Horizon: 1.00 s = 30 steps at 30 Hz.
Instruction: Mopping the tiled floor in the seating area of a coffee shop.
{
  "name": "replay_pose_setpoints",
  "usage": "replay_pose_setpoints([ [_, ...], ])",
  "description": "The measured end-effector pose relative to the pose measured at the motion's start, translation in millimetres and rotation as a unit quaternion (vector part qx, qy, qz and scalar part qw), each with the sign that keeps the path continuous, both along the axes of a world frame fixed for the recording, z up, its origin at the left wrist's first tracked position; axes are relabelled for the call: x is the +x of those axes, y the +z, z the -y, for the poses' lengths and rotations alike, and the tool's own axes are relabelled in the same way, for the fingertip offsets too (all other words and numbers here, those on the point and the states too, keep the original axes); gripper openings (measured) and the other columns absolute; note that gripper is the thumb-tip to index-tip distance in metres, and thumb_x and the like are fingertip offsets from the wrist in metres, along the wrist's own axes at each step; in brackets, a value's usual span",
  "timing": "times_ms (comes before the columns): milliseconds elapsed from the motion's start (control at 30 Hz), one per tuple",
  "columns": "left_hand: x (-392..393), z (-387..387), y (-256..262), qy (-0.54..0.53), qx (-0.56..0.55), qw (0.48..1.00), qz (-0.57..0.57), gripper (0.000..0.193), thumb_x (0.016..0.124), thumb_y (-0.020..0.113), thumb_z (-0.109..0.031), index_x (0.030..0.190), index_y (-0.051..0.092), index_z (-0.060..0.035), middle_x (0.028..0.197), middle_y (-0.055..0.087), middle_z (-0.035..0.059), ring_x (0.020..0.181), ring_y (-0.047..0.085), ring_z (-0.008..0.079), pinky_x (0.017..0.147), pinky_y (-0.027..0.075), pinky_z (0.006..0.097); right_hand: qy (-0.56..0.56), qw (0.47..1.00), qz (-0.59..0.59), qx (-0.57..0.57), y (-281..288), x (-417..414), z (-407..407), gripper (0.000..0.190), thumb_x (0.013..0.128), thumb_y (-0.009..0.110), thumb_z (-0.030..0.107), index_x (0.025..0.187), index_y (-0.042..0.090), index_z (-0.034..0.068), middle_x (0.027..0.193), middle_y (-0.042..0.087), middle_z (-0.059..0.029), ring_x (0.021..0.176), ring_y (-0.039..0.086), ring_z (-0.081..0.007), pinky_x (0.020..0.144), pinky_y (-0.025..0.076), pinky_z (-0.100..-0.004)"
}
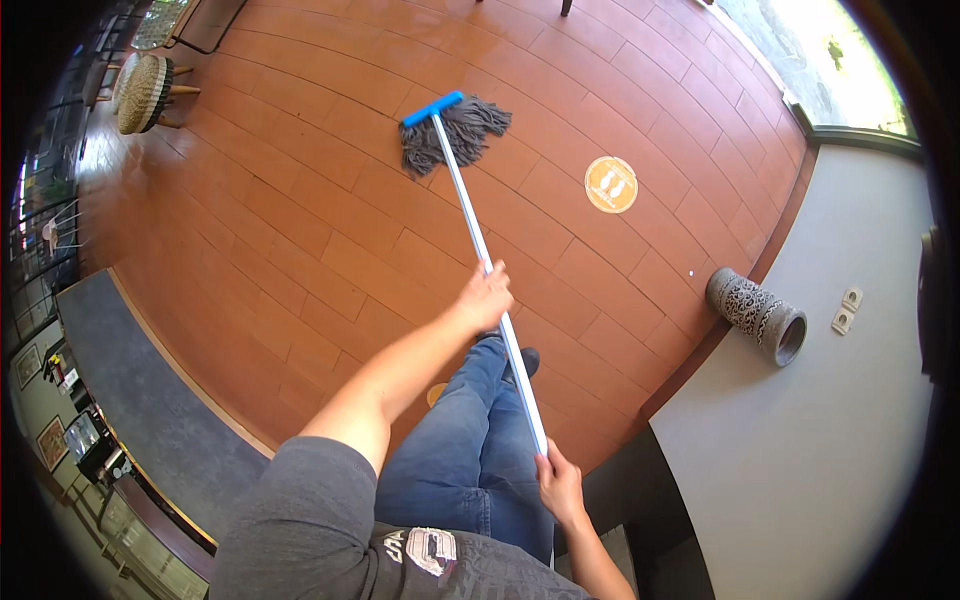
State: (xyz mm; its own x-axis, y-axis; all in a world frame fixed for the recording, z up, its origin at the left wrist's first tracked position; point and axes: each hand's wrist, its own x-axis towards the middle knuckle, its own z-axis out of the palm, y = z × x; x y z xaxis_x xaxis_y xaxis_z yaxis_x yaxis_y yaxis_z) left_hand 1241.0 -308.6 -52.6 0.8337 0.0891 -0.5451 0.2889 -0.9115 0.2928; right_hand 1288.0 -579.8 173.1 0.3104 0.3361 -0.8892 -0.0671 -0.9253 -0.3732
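A string mop with a long white handle (466, 202) slants away from my body across the view. My left hand (486, 298) grips the handle about midway. Lower down, near my hip, my right hand (559, 484) is closed around its upper end. At the far end, a blue mop clamp (433, 110) holds grey mop strands (459, 139), which lie spread on the reddish-brown tiled floor (360, 247). My jeans and dark shoes show beneath the handle.
A round orange floor sticker (611, 184) with footprints lies right of the mop. A carved grey cylindrical pot (756, 315) stands by the grey wall (795, 450) with sockets (847, 310). A woven stool (145, 94) is at far left; a dark-sided counter (165, 397) runs along the lower left.
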Motion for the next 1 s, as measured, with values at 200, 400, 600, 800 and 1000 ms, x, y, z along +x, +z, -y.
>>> replay_pose_setpoints([
  [200,13,161,58,-0.028,-0.198,0.979,0.029,0.019,0.074,0.067,-0.022,0.088,0.076,-0.0122,0.103,0.064,0.0127,0.12,0.048,0.0391,0.106,0.023,0.0738,0.012,0.997,0.075,-0.014,103,1,133,0.029,0.096,0.056,0.01,0.124,0.061,0.007,0.058,0.049,-0.0009,0.055,0.048,-0.0047,0.051,0.042,-0.0254],
  [400,27,240,107,-0.053,-0.292,0.955,0.0,0.022,0.082,0.057,-0.017,0.092,0.076,-0.0128,0.101,0.064,0.0115,0.118,0.05,0.0351,0.112,0.013,0.0707,-0.125,0.979,0.016,-0.161,189,6,175,0.041,0.097,0.058,0.018,0.13,0.056,-0.006,0.117,0.067,-0.0211,0.107,0.061,-0.0245,0.091,0.048,-0.0349],
  [600,79,145,47,0.029,-0.158,0.982,0.096,0.017,0.082,0.057,-0.02,0.083,0.073,-0.0145,0.113,0.063,0.0141,0.139,0.036,0.0386,0.113,0.02,0.0651,-0.122,0.992,-0.016,-0.007,81,53,133,0.022,0.098,0.053,0.011,0.116,0.062,0.005,0.057,0.045,0.0033,0.054,0.046,-0.0026,0.048,0.039,-0.0223],
  [800,145,-32,-3,0.095,0.048,0.989,0.102,0.01,0.083,0.06,-0.014,0.088,0.067,-0.0105,0.11,0.059,0.0155,0.135,0.039,0.0398,0.114,0.032,0.0475,-0.122,0.987,-0.092,0.037,-17,141,-49,0.027,0.101,0.051,0.02,0.122,0.061,0.006,0.064,0.051,0.0029,0.05,0.047,-0.0053,0.045,0.038,-0.0234],
  [1000,186,-15,-9,0.068,0.07,0.995,0.008,0.017,0.084,0.06,-0.019,0.092,0.074,-0.0132,0.12,0.058,0.0203,0.139,0.033,0.0413,0.115,0.028,0.0507,-0.046,0.997,-0.008,0.064,-32,176,-9,0.035,0.098,0.055,0.017,0.131,0.057,0.006,0.067,0.056,-0.0029,0.058,0.052,-0.0089,0.056,0.045,-0.0264],
])
